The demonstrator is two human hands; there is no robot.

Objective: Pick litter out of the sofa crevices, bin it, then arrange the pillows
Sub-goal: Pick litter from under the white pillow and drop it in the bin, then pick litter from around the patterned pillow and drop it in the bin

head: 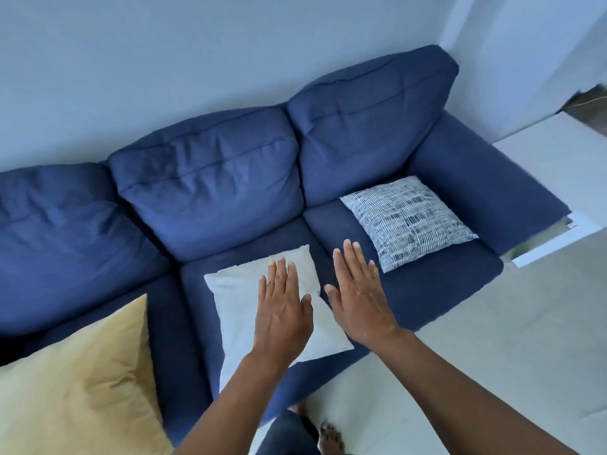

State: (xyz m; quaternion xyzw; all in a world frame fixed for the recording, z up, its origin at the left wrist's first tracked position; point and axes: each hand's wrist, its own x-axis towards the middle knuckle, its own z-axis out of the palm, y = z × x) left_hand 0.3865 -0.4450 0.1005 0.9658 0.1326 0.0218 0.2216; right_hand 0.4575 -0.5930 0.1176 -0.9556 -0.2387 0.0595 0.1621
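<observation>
Head view: left hand (283, 310) and right hand (358, 297) flat, fingers straight, holding nothing. White pillow (243, 310) under the left fingers, patterned pillow (407, 221) beyond the right fingertips. No litter visible; pillows lie flat, arranging looks unfinished.

Both hands (323, 302) flat, fingers straight

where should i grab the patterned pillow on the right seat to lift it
Probably by its near corner, coming from the front of the sofa. The patterned pillow lies flat on the seat, turned like a diamond, so that corner points toward the front edge and nothing rests on it. The right hand, open, is nearest.
</observation>
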